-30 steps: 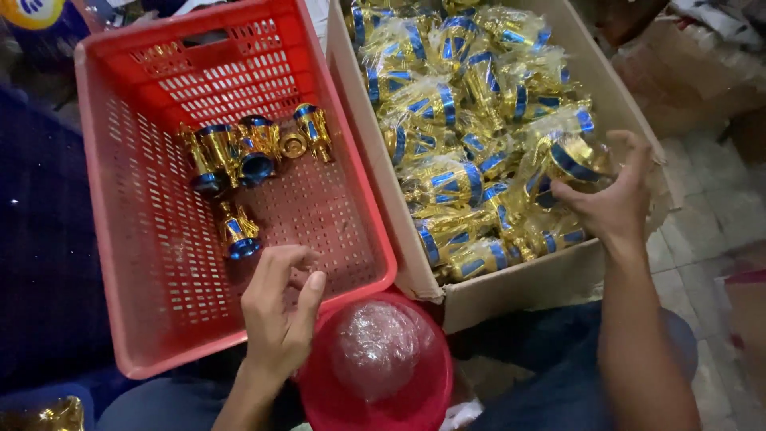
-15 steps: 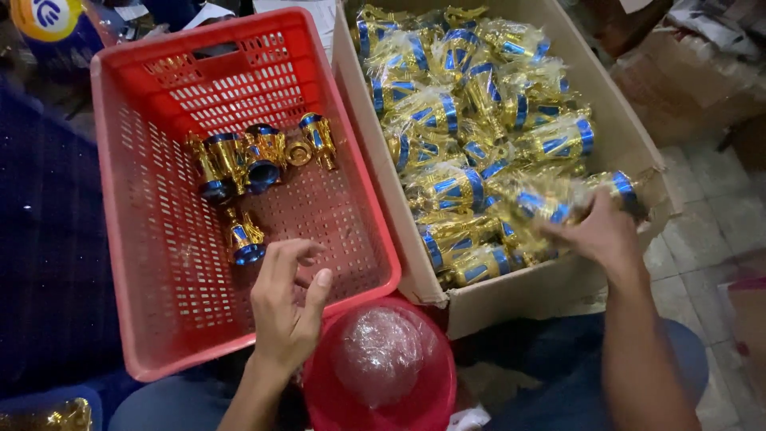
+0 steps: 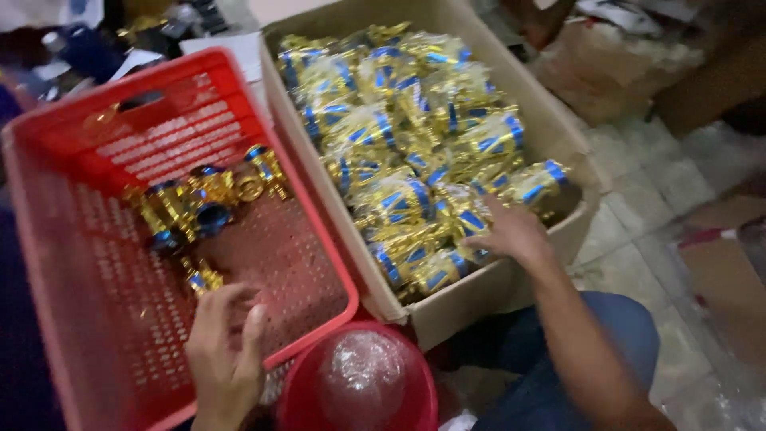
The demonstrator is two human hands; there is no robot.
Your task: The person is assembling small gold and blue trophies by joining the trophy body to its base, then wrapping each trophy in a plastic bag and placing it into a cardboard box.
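Observation:
My left hand (image 3: pixel 223 351) hovers over the near rim of a red plastic basket (image 3: pixel 183 72), fingers loosely bent and holding nothing. Several unwrapped gold and blue trophy-like cups (image 3: pixel 199 207) lie in the basket just beyond it. My right hand (image 3: pixel 511 231) rests flat, fingers spread, on the pile of gold and blue cups wrapped in clear plastic (image 3: pixel 391 120) that fills a cardboard box (image 3: pixel 471 295). One wrapped cup (image 3: pixel 535 183) lies just past my right fingers, near the box's right wall.
A red round bowl (image 3: pixel 303 391) holding crumpled clear plastic (image 3: pixel 363 367) sits between my arms in front of the basket. My knee in blue jeans (image 3: pixel 582 343) is below the box. Pale floor tiles (image 3: pixel 638 207) and brown cartons (image 3: pixel 606 72) lie to the right.
My right hand held a wrapped cup above the box's right corner; it has come down onto the pile and the cup lies in the box. My left hand stayed over the basket.

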